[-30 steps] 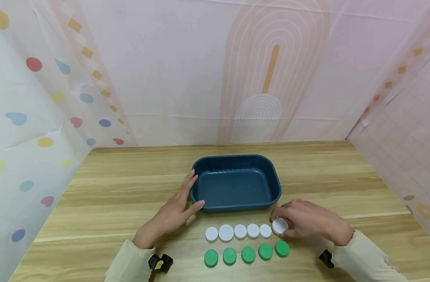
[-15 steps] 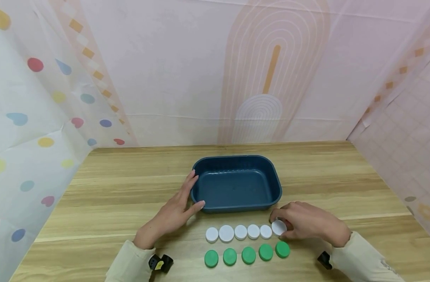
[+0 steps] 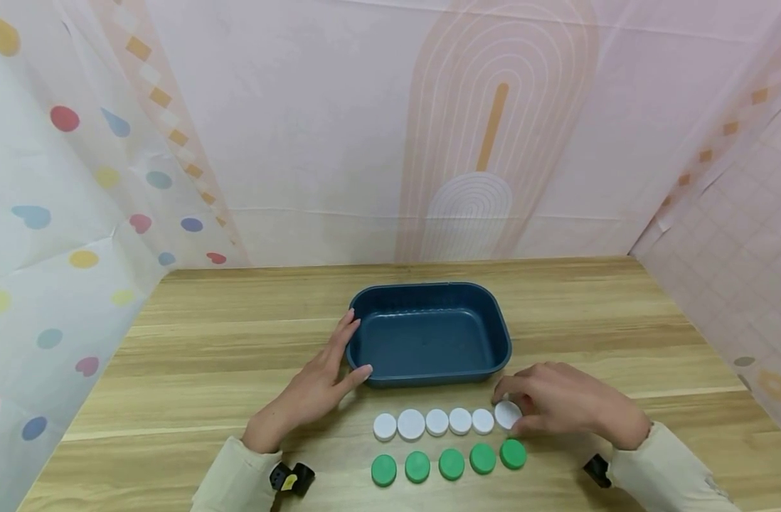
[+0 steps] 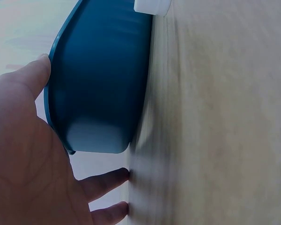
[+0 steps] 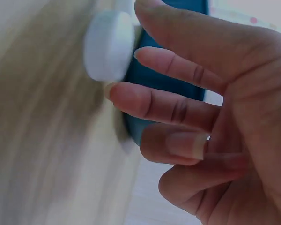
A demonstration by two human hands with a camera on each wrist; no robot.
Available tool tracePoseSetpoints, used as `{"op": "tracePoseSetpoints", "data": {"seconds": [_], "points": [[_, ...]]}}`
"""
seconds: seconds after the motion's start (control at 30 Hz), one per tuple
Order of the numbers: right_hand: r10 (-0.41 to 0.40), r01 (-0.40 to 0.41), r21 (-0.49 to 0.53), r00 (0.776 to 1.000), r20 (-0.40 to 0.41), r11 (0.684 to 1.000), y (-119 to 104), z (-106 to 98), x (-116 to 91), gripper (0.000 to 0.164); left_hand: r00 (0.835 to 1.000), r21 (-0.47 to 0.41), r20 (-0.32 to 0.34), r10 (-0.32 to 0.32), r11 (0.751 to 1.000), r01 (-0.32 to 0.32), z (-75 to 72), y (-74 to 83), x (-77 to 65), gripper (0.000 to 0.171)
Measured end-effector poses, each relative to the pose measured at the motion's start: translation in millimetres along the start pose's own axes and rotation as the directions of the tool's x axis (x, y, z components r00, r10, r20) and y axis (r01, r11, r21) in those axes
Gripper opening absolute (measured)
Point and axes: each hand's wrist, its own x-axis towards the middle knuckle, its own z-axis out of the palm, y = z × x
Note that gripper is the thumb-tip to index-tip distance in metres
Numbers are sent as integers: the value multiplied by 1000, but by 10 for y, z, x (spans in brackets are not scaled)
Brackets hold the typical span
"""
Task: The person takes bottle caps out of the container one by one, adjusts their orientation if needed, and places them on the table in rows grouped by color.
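Observation:
A dark blue rectangular tub [image 3: 429, 373] stands mid-table. My left hand [image 3: 314, 384] is at its left end, thumb over the near left corner of the rim and fingers straight along the side. In the left wrist view the thumb [image 4: 37, 72] touches the rim, while two fingertips reach down to the tabletop. Several white bottle caps [image 3: 436, 422] form a row in front of the tub. At the row's right end is a white cap [image 5: 107, 47], and my right hand [image 3: 560, 398] is round it with thumb and fingers loosely spread, fingertips right at its edge.
Nearer the front edge, several green bottle caps [image 3: 451, 463] make a second row parallel to the white one. Wood-grain tabletop [image 3: 237, 306] surrounds the tub. Patterned cloth [image 3: 301, 142] hangs behind and at both sides.
The rightmost white cap has shifted slightly toward the front. My right hand has moved a little to the right, its fingers loosening around the cap. The left hand and tub hold still.

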Motion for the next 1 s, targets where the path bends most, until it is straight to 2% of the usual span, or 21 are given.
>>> {"op": "tracePoseSetpoints", "data": {"seconds": [0.23,0.47,0.73,1.0], "points": [[34,-39,-85,998,-57,996,8,-130,-130,30,1000,5,-3,5,1000,-5,0,23,9,75],[34,-47,-136,994,-101,990,-2,-49,-205,26,1000,22,-5,5,1000,-5,1,7,5,77],[36,-62,-155,986,-160,986,-34,63,-382,20,997,143,-45,64,988,-57,-25,-1,14,75],[4,-30,-145,984,-176,989,-86,5,-474,19,990,247,-137,44,969,-9,-140,19,-100,70]]}}
